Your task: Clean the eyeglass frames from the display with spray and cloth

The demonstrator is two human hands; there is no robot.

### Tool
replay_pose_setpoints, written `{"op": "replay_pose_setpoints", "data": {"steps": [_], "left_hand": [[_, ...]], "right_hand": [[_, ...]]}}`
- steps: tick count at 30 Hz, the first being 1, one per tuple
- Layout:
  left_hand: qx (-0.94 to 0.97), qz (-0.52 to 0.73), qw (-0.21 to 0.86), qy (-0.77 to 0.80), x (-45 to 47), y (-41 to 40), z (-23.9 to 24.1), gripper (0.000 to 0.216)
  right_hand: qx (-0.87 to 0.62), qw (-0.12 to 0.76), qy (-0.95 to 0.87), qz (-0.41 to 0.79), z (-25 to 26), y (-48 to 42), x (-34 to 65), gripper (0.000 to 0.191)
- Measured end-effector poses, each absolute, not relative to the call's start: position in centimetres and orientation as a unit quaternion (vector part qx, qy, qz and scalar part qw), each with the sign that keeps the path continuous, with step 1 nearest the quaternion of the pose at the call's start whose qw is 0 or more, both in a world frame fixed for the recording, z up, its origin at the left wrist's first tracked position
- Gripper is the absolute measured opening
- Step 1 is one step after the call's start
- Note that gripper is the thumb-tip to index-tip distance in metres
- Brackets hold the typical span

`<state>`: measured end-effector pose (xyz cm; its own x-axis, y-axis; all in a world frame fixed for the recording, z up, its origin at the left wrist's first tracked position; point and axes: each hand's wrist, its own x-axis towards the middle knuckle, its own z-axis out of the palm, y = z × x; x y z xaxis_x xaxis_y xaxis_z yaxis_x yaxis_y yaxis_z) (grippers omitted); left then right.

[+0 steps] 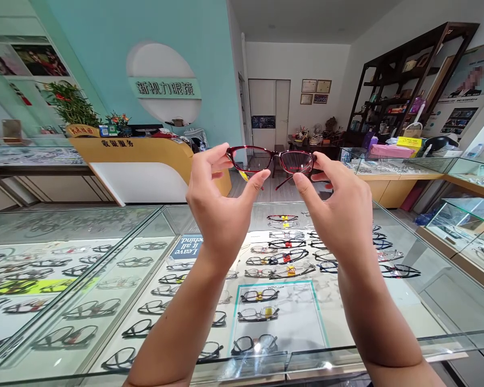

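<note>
A pair of dark red glasses (272,159) is held up at chest height above a glass display case (403,301). My left hand (217,207) pinches the frame's left end between thumb and fingers. My right hand (338,207) pinches the right end the same way. The lenses face away from me, and a small yellow tag hangs near the left lens. Under the glass lie several rows of spectacle frames (276,258).
A second glass case (44,269) full of frames stands at my left. Behind are a yellow and white service counter (145,166) with plants, more glass counters (406,166) at the right, a dark wooden shelf unit (406,75), and open floor toward a back door (269,110).
</note>
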<state>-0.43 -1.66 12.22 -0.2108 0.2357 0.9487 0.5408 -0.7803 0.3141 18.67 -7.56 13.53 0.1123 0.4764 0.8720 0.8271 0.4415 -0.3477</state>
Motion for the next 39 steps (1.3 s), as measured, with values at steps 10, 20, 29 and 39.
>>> {"op": "replay_pose_setpoints", "data": {"steps": [10,20,29,39], "left_hand": [[-0.634,-0.727,0.084,-0.251,-0.6,-0.7,12.0,0.077],[-0.637,-0.734,0.073,-0.225,-0.2,0.0,11.9,0.074],[-0.619,-0.759,0.087,-0.182,0.6,0.1,11.5,0.077],[-0.611,-0.776,0.077,-0.136,1.3,0.4,11.4,0.079]], "right_hand": [[-0.465,0.604,-0.618,-0.193,13.0,-7.0,18.9,0.050],[-0.449,0.617,-0.616,-0.196,12.8,-6.9,18.8,0.049],[-0.470,0.600,-0.633,-0.140,12.6,-6.9,19.1,0.054],[-0.452,0.609,-0.638,-0.132,12.8,-7.2,18.8,0.050]]}}
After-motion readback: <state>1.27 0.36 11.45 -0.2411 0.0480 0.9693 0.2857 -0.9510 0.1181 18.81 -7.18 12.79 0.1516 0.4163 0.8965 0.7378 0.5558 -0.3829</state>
